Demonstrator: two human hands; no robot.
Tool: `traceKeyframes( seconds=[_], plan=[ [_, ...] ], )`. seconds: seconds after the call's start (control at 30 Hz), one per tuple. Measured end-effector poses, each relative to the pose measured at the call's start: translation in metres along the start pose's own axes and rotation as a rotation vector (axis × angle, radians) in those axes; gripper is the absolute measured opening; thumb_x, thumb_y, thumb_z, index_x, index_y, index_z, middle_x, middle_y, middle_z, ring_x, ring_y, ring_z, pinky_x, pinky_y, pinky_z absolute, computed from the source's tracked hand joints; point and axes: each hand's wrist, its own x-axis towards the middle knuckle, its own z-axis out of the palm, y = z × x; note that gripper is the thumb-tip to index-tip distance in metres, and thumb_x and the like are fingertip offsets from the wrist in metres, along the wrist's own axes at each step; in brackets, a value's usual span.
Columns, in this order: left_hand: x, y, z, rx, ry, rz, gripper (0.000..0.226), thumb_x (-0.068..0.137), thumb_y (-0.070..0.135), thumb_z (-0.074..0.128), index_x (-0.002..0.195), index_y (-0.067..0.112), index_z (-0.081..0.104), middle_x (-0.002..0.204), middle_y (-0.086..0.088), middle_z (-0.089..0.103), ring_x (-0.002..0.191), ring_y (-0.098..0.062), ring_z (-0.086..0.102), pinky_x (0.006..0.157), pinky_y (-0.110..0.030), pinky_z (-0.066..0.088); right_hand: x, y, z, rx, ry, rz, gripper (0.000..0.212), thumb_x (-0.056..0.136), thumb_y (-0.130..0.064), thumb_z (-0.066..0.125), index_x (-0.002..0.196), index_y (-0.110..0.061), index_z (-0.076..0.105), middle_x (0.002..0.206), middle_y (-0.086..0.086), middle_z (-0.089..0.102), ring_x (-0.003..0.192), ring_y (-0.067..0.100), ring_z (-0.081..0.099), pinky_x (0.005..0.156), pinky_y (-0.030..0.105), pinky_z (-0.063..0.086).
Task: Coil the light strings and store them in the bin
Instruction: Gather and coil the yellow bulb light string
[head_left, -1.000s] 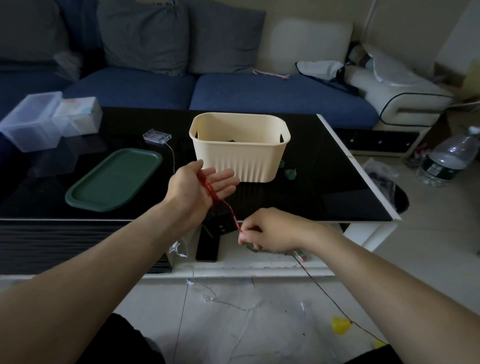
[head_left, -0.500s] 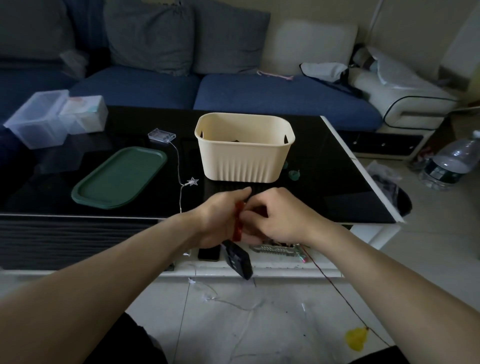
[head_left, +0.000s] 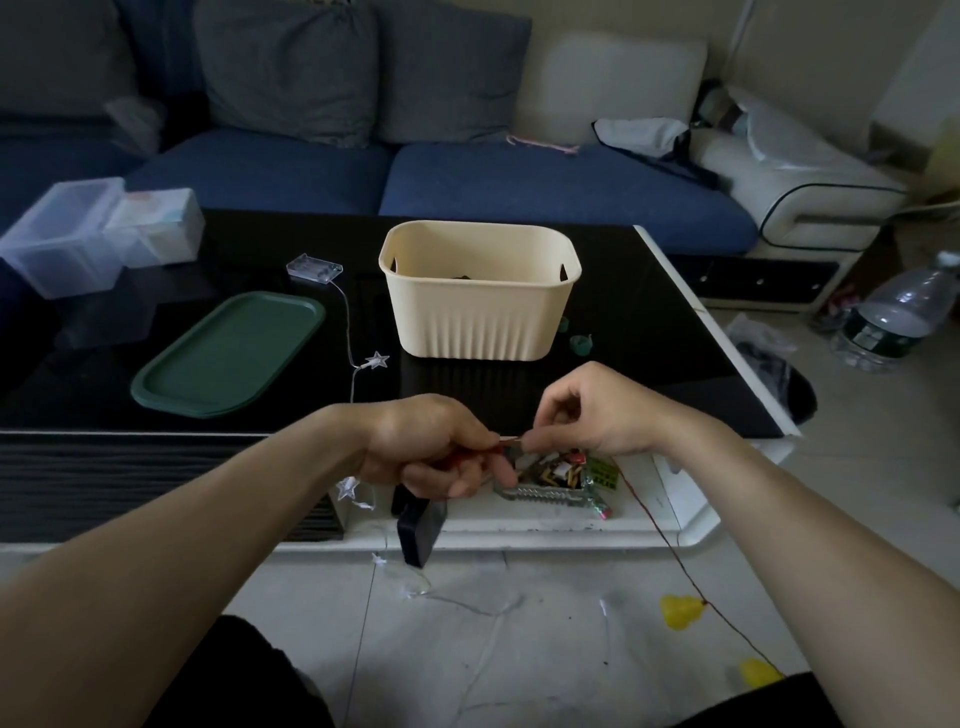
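Both hands meet just in front of the table's near edge. Left hand (head_left: 434, 449) is curled round a small red coil of the red light string (head_left: 670, 545), w/ thumb and forefinger pinching the wire at its tip. Right hand (head_left: 597, 410) pinches the same wire w/ fingertips, touching the left hand's. From there the string drops toward 5 o'clock, down to the floor, past two yellow bulbs (head_left: 680, 612). A black battery box (head_left: 421, 532) hangs under the left hand. Cream ribbed bin (head_left: 480, 312) stands on the black glass table (head_left: 649, 312) at 12 o'clock from the hands, something dark inside. At 10 o'clock lies a green tray (head_left: 228, 356); betw. tray and bin, a clear battery case (head_left: 313, 267) w/ a star-light string (head_left: 375, 360) running over the table edge to the floor. Snack packet (head_left: 566, 480) on the lower shelf under the right hand
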Motion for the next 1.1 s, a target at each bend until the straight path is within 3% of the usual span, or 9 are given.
traceKeyframes(
  seconds=[0.1, 0.2, 0.37, 0.57, 0.73, 0.93, 1.03, 1.1],
  plan=[
    [-0.003, -0.001, 0.001, 0.025, -0.052, -0.003, 0.050, 0.107, 0.031, 0.031, 0.111, -0.008, 0.063, 0.048, -0.002, 0.049, 0.031, -0.007, 0.026, 0.041, -0.027, 0.012, 0.000, 0.010, -0.006, 0.092, 0.009, -0.049, 0.017, 0.079, -0.028, 0.082, 0.087, -0.013, 0.078, 0.084, 0.002, 0.076, 0.078, 0.016, 0.071, 0.072, 0.025, 0.056],
    [-0.002, -0.001, 0.004, 0.006, -0.050, 0.040, 0.048, 0.107, 0.027, 0.031, 0.110, -0.007, 0.064, 0.048, -0.002, 0.049, 0.030, -0.006, 0.027, 0.044, -0.029, 0.012, 0.004, 0.012, -0.007, 0.142, 0.047, -0.072, 0.018, 0.080, -0.029, 0.079, 0.089, -0.013, 0.077, 0.083, -0.002, 0.076, 0.079, 0.010, 0.070, 0.073, 0.021, 0.055],
    [0.002, 0.003, 0.006, -0.197, 0.098, 0.117, 0.047, 0.107, 0.025, 0.029, 0.102, -0.004, 0.065, 0.045, -0.004, 0.037, 0.030, -0.008, 0.023, 0.037, -0.021, 0.017, 0.005, 0.016, -0.004, 0.192, 0.023, -0.010, 0.013, 0.087, -0.026, 0.074, 0.088, -0.013, 0.075, 0.069, -0.009, 0.070, 0.060, -0.002, 0.061, 0.058, 0.013, 0.045],
    [0.004, 0.009, 0.004, -0.550, 0.324, 0.312, 0.038, 0.107, 0.025, 0.027, 0.094, 0.006, 0.058, 0.044, 0.004, 0.033, 0.029, -0.007, 0.020, 0.033, -0.018, 0.016, 0.005, 0.021, 0.003, 0.208, -0.068, 0.149, 0.029, 0.100, -0.033, 0.060, 0.091, -0.009, 0.075, 0.067, -0.001, 0.064, 0.062, 0.015, 0.057, 0.067, 0.034, 0.046],
    [0.005, 0.007, -0.008, -0.780, 0.511, 0.454, 0.036, 0.106, 0.025, 0.026, 0.076, 0.017, 0.043, 0.049, 0.005, 0.035, 0.031, -0.008, 0.022, 0.035, -0.022, 0.013, 0.002, 0.029, 0.004, 0.163, -0.108, 0.292, 0.038, 0.104, -0.036, 0.052, 0.093, -0.006, 0.072, 0.064, -0.001, 0.062, 0.062, 0.015, 0.059, 0.069, 0.032, 0.050],
    [0.008, 0.005, -0.016, -0.874, 0.619, 0.449, 0.037, 0.103, 0.026, 0.027, 0.067, 0.021, 0.035, 0.047, 0.004, 0.028, 0.035, -0.012, 0.024, 0.035, -0.021, 0.018, 0.004, 0.018, 0.018, 0.022, -0.162, 0.264, 0.034, 0.101, -0.039, 0.058, 0.083, -0.015, 0.075, 0.067, 0.000, 0.060, 0.064, 0.018, 0.053, 0.065, 0.032, 0.045],
    [0.005, 0.009, -0.012, -0.887, 0.608, 0.438, 0.039, 0.104, 0.035, 0.027, 0.068, 0.020, 0.035, 0.053, 0.001, 0.037, 0.040, -0.015, 0.036, 0.045, -0.025, 0.027, 0.006, 0.006, 0.026, -0.056, -0.210, 0.192, 0.031, 0.099, -0.041, 0.061, 0.078, -0.026, 0.077, 0.060, -0.009, 0.060, 0.063, 0.013, 0.052, 0.065, 0.030, 0.044],
    [0.001, 0.012, -0.008, -0.891, 0.599, 0.446, 0.041, 0.103, 0.039, 0.031, 0.069, 0.018, 0.038, 0.061, -0.009, 0.057, 0.051, -0.024, 0.060, 0.053, -0.028, 0.046, 0.007, -0.004, 0.030, -0.098, -0.241, 0.142, 0.029, 0.098, -0.043, 0.062, 0.077, -0.029, 0.077, 0.059, -0.010, 0.061, 0.059, 0.007, 0.051, 0.064, 0.026, 0.043]
  ],
)
